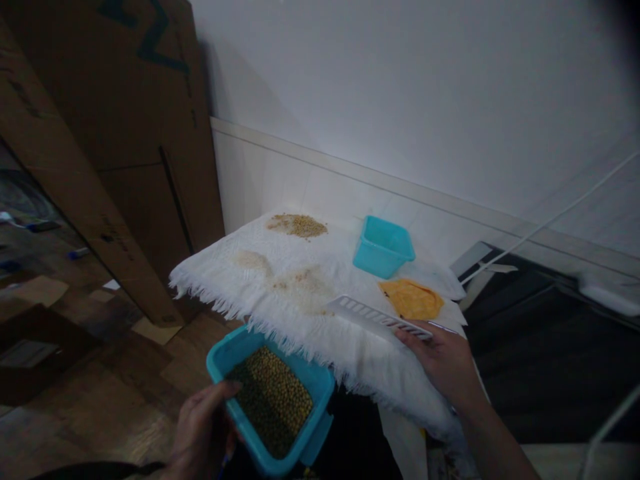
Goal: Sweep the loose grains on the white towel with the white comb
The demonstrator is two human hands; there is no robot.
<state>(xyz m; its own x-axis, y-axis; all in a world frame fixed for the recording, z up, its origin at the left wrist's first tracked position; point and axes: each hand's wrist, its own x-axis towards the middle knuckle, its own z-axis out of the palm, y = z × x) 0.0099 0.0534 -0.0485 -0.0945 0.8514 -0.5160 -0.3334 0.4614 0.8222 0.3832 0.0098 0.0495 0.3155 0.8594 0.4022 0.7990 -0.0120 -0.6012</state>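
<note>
Your left hand (200,433) grips the near rim of a blue tub (300,440). Your thumb is on the edge, and your fingers curl under it where you can't see them. The tub is full of little green-brown beans (273,400). It sits low, just under the fringed edge of the white cloth (350,353). Your right hand (443,363) is closed on one end of a white slotted scraper (375,317) and covers that end. The rest lies over the cloth. Behind it are a second tub (383,247), a yellow heap (411,299) and a brown heap (297,225). The pale smears on the cloth are too faint to name.
</note>
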